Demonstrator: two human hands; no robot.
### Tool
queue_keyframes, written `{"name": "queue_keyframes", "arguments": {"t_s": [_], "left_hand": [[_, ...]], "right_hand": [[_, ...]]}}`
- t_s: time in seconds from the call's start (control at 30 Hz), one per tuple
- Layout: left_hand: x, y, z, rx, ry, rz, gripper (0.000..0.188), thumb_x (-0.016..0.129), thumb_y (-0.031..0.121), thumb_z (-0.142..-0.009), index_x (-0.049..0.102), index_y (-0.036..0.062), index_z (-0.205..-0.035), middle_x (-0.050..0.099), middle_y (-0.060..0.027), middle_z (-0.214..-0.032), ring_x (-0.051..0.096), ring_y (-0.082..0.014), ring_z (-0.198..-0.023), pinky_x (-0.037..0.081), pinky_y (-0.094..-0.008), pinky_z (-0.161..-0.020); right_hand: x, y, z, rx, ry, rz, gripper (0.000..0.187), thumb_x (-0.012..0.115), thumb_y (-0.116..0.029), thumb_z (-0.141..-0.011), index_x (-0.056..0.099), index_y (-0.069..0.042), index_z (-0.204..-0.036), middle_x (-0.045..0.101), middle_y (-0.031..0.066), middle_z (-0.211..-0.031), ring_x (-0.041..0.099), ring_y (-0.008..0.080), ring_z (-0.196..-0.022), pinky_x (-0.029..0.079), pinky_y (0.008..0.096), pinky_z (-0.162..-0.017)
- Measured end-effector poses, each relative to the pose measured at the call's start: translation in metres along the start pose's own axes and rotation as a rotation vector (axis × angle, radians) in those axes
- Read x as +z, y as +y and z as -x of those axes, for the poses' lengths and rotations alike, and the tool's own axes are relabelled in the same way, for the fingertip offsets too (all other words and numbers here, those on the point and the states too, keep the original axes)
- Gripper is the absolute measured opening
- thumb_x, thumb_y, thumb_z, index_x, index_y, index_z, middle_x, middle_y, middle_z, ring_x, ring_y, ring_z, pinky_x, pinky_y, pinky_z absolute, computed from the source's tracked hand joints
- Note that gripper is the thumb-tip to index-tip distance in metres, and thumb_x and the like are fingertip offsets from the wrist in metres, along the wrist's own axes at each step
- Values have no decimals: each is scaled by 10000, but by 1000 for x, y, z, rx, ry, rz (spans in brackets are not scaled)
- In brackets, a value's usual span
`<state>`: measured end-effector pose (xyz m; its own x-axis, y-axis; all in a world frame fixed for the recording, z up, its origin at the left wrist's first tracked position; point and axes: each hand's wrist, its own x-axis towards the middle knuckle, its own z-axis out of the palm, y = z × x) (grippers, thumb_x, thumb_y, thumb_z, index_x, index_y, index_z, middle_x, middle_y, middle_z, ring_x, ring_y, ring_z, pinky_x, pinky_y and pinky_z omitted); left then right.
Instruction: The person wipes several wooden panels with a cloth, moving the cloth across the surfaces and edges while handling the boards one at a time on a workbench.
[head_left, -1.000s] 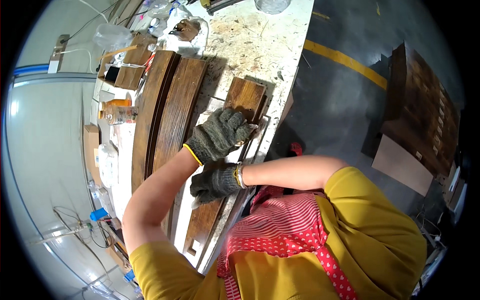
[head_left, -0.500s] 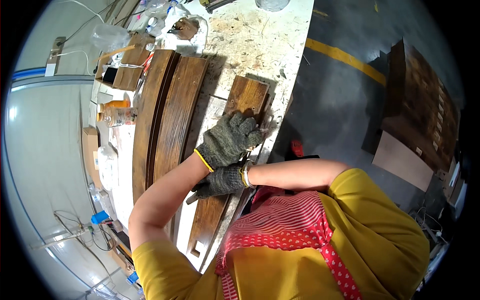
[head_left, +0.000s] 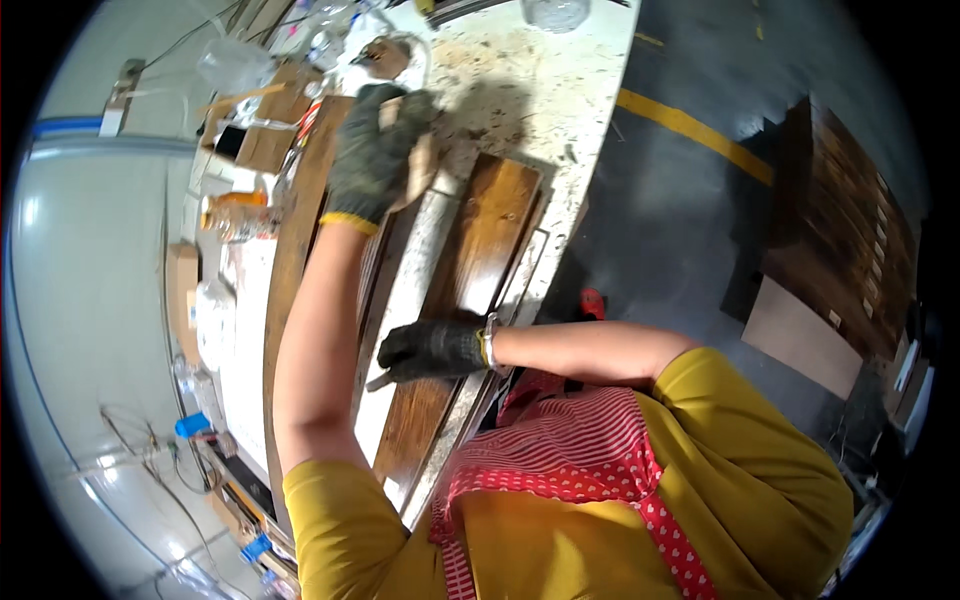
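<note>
my left hand (head_left: pixel 372 160) curls round a beige piece (head_left: pixel 422 170) over the curved boards (head_left: pixel 298 240); well apart, my right hand (head_left: pixel 435 350), grip unclear from here, lies across the brown board (head_left: pixel 488 225), right of the left hand on the desk (head_left: pixel 540 80)

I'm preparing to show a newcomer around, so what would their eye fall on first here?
Probably the red-and-white apron over the yellow shirt, low in the picture. Next might come the gloved left hand, holding a tan piece over the long brown planks at left, and the gloved right hand over the glossy plank near the centre.
</note>
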<state>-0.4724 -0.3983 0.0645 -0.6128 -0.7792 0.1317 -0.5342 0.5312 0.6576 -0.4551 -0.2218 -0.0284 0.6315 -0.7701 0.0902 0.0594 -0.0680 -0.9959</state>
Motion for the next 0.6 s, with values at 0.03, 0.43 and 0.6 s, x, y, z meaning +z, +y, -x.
{"name": "queue_keyframes", "arguments": {"t_s": [0.03,0.43,0.6], "left_hand": [[-27,-5,13,112,101,1,266,652,265,-927,641,48,-1082,653,-119,-1033,613,-228,-946,480,-346,-866],[-191,-64,445,-834,328,-639,224,591,262,-914,687,82,-1006,706,-131,-921,668,-325,-897,514,-377,-791],[-140,-72,495,-958,136,-711,338,624,283,-868,610,156,-1180,592,-162,-1248,631,-396,-978,516,-451,-828]], "right_hand": [[13,43,-14,-398,125,144,385,611,-407,-931,629,-80,-1134,641,129,-1048,617,267,-991,485,365,-917],[0,19,-2,188,91,-616,315,606,-193,-936,579,-44,-1213,640,58,-908,617,108,-781,489,231,-670],[-6,12,10,26,219,-362,381,615,-40,-885,536,-22,-1258,605,45,-968,601,107,-855,507,243,-712]]}}
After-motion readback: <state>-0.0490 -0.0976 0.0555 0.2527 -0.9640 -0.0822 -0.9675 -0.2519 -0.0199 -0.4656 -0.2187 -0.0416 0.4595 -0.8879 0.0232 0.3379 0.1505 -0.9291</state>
